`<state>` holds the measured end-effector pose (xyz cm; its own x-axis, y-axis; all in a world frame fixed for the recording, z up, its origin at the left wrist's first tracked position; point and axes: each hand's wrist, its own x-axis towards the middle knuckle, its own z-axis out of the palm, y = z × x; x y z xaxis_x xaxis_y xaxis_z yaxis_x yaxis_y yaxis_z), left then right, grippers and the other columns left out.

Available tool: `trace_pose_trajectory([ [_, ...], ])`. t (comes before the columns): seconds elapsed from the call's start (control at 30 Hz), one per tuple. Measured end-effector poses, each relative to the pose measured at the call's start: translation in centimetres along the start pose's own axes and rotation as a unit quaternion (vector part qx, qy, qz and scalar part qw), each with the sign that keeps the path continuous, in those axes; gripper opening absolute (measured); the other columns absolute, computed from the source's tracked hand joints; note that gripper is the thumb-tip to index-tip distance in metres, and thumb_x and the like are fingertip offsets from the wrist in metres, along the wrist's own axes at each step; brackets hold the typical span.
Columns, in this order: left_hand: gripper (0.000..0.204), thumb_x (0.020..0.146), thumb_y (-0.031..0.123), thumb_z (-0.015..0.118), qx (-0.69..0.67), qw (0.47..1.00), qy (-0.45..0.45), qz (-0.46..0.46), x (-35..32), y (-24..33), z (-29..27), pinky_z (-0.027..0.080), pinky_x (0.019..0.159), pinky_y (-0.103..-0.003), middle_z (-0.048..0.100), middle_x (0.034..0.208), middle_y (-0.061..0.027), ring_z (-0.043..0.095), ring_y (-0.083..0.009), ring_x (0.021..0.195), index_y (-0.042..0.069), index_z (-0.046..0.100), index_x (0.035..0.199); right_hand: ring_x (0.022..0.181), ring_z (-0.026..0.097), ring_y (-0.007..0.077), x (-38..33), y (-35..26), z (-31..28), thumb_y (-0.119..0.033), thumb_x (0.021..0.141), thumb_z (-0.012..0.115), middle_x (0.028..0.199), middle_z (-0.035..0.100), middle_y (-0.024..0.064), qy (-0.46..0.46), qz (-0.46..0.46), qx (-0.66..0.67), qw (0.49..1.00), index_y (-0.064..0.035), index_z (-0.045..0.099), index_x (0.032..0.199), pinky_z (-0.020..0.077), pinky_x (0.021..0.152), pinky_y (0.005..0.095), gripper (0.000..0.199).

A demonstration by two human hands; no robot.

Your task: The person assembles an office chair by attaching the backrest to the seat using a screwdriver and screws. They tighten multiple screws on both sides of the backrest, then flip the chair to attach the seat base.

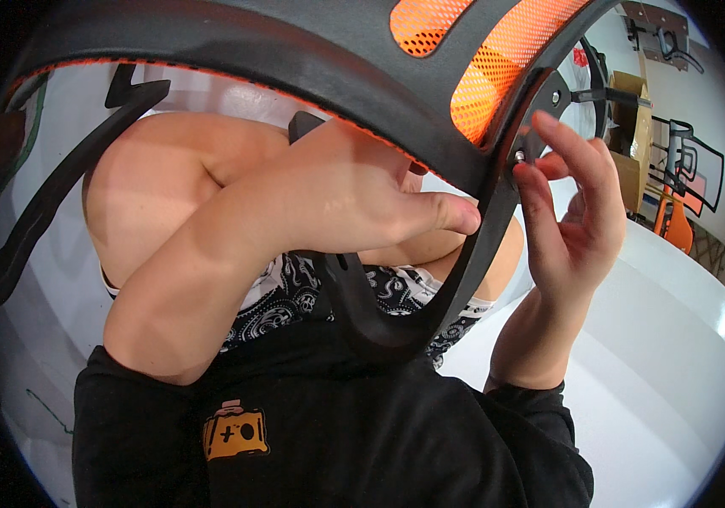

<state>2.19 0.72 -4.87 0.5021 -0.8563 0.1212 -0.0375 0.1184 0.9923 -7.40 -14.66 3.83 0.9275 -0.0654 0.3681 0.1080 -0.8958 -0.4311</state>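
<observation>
The left hand (362, 199) is clamped around the black chair frame (464, 262) held over the lap, thumb flat along the curved bar. Just beyond its thumb tip, the right hand (574, 212) pinches narrow on a small silver bolt (520, 157) in the frame's bracket; turning it squarely, with the frame braced, should suit. The bolt's thread and the orange mesh (498, 68) beyond are largely hidden.
</observation>
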Motion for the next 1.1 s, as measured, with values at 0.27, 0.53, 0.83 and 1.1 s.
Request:
trace_pose_trajectory([
  [0.27,0.044,0.071,0.018,0.077,-0.02,0.99,-0.057,-0.126,-0.2,1.7,-0.6,0.042,0.082,-0.028,0.059,0.098,-0.0044,0.053,-0.0142,0.092,0.001,0.058,0.107,0.064,0.05,0.01,-0.1,1.2,-0.6,0.008,0.072,0.06,0.077,0.059,0.0044,0.017,0.047,0.041,0.998,-0.0013,0.065,0.102,0.0412,0.058,0.0209,0.031],
  [0.53,0.035,0.069,0.025,0.077,-0.078,0.995,0.006,-0.066,0.1,1.1,0.2,0.043,0.067,-0.029,0.058,0.078,-0.0026,0.053,-0.0146,0.073,0.005,0.061,0.093,0.072,0.051,0.0119,-3.2,2.6,-0.8,0.007,0.075,0.054,0.09,0.055,0.0086,0.089,0.062,-0.011,0.994,-0.0002,0.064,0.104,0.0407,0.068,0.0227,0.031],
  [0.83,0.041,0.07,0.017,0.077,-0.016,0.994,-0.043,-0.097,-0.7,1.1,-0.3,0.043,0.079,-0.028,0.059,0.093,-0.0028,0.054,-0.0136,0.087,0.003,0.058,0.103,0.073,0.053,0.0134,-6.8,2.2,0.2,0.01,0.072,0.056,0.095,0.053,0.0114,0.116,0.089,0.013,0.989,0.0008,0.063,0.099,0.0428,0.069,0.0232,0.029],
  [1.1,0.051,0.069,0.01,0.079,-0.033,0.991,-0.07,-0.105,-0.5,1.8,-0.4,0.041,0.088,-0.027,0.059,0.109,-0.0027,0.053,-0.0117,0.102,0.001,0.055,0.114,0.074,0.054,0.0152,-8.2,0.6,1.2,0.009,0.071,0.057,0.095,0.051,0.0127,0.1,0.099,0.092,0.986,0.0035,0.062,0.096,0.0461,0.064,0.0236,0.026],
])
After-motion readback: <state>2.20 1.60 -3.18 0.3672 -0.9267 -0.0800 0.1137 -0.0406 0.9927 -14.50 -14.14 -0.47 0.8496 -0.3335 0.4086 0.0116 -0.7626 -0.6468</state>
